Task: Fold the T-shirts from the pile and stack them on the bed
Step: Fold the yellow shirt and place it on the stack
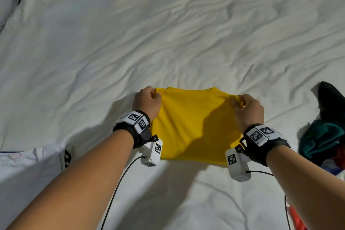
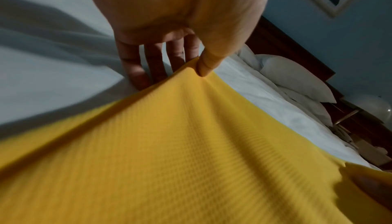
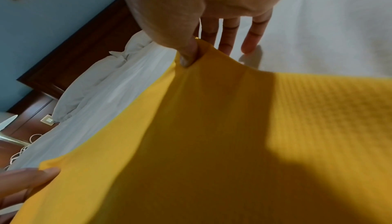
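Here both hands (image 1: pixel 147 101) (image 1: pixel 249 109) pinch the yellow T-shirt's (image 1: pixel 186 123) far corners.

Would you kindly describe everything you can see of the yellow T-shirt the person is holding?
The yellow T-shirt is a bright, plain garment of what looks like a waffle-textured knit. It is already folded into a rough rectangle. Its near edge rests on the white bed sheet, while its far edge is lifted. The left hand pinches the far left corner between thumb and fingers, and the right hand pinches the far right corner likewise, stretching the cloth between them. Soft creases run from each pinch, and shadow darkens its right part.
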{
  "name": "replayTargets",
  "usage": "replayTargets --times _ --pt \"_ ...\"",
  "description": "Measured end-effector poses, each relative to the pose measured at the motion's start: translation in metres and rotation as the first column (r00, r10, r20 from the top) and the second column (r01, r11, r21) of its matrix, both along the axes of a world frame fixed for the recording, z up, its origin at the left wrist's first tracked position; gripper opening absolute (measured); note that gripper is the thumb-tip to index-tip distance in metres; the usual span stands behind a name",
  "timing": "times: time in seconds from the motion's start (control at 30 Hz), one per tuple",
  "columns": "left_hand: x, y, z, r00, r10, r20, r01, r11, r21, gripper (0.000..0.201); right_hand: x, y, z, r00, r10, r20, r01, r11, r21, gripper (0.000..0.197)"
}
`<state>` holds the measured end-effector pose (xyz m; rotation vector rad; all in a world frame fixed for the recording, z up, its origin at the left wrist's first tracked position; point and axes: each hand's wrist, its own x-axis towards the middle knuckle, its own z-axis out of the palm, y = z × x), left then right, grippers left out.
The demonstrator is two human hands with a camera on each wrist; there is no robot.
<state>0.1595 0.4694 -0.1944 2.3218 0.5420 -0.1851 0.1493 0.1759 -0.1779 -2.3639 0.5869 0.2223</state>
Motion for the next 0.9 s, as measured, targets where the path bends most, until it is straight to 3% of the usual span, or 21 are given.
replayTargets --times 0.2,0.3,0.4,0.47,0.53,0.6,0.77,0.9 --pt "0.016 -0.002 -0.001 1.000 0.025 -0.013 -0.025 0.999 0.041 0.020 0.023 0.004 -0.010 0.999 -0.028 0.023 0.028 1.000 0.014 0.021" --pt "0.005 -0.016 0.016 0.994 -0.057 -0.090 0.083 0.943 0.321 0.038 0.014 0.013 -0.010 0.994 -0.003 0.107 0.013 0.996 -0.093 0.037" --pt "-0.032 -0.056 0.028 0.924 -0.367 -0.103 0.367 0.783 0.503 0.061 -0.020 0.037 -0.009 0.947 0.259 0.191 -0.213 0.949 -0.232 0.056" --pt "-0.056 -0.081 0.016 0.806 -0.551 -0.216 0.581 0.665 0.470 0.065 -0.045 0.057 -0.021 0.857 0.513 0.052 -0.476 0.826 -0.301 0.063" --pt "-0.067 -0.087 -0.005 0.739 -0.612 -0.282 0.667 0.605 0.436 0.066 -0.059 0.067 -0.038 0.762 0.638 -0.107 -0.633 0.702 -0.325 0.065" --pt "-0.065 -0.077 -0.022 0.757 -0.611 -0.231 0.640 0.624 0.449 0.066 -0.059 0.061 -0.049 0.739 0.658 -0.146 -0.661 0.664 -0.350 0.063" --pt "-0.058 -0.051 -0.036 0.856 -0.486 -0.176 0.506 0.717 0.479 0.067 -0.052 0.033 -0.051 0.761 0.630 -0.156 -0.630 0.659 -0.410 0.064" --pt "-0.061 -0.038 -0.032 0.943 -0.267 -0.199 0.331 0.813 0.479 0.066 -0.049 0.028 -0.045 0.863 0.434 -0.260 -0.504 0.779 -0.373 0.072"
